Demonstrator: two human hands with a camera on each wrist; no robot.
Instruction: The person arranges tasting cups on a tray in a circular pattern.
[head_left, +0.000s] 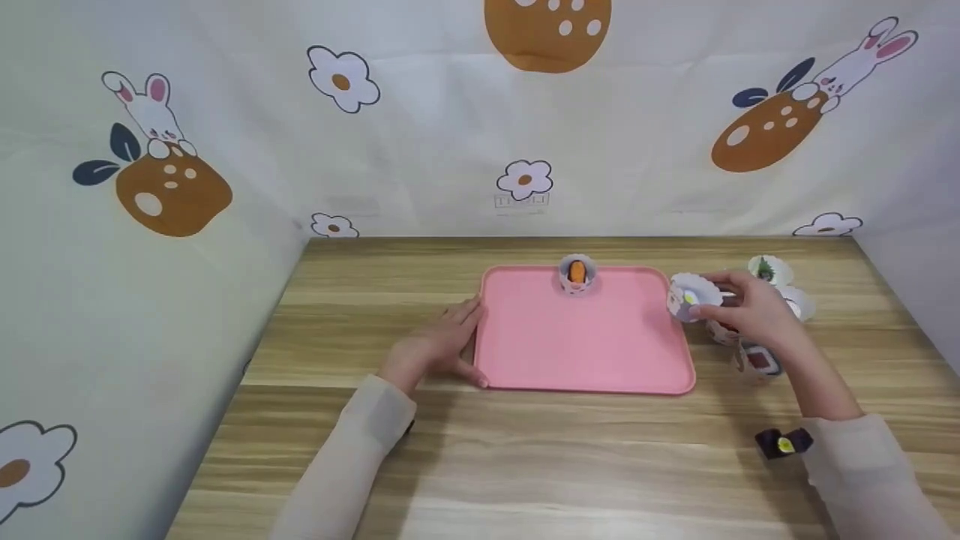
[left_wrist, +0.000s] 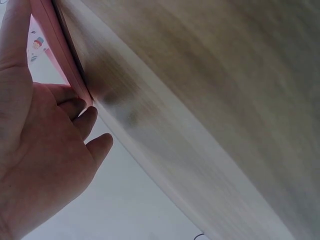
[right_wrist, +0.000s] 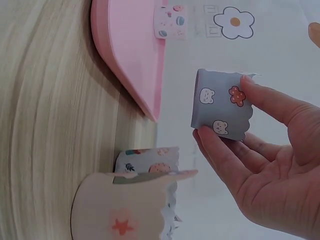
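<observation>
The right hand [head_left: 754,307] pinched a scalloped paper baking cup [right_wrist: 222,105] between thumb and fingers, holding it raised above the bench [head_left: 585,472] by the right edge of the pink tray [head_left: 577,337]. Small bears and a red flower were printed on its wall, and inside it sat a white piece with a yellow-green spot [head_left: 689,298], too small to identify. The left hand [head_left: 439,341] held nothing; its fingers lay spread along the tray's left rim, the thumb at the near left corner. On the tray, against the middle of the far rim, stood a printed paper cup [head_left: 565,281] containing an orange piece [head_left: 577,270]. More cups were grouped on the bench to the right of the tray. The farthest cup [head_left: 783,268] contained something green and leafy [head_left: 765,270]; a white cup [head_left: 804,302] stood near it, partly behind the right hand. The nearest cup [head_left: 743,361] held a dark-edged sushi-like piece [head_left: 761,360] with a dark red centre. Beside it, a partly hidden cup [head_left: 718,334] had reddish contents, hard to make out.
</observation>
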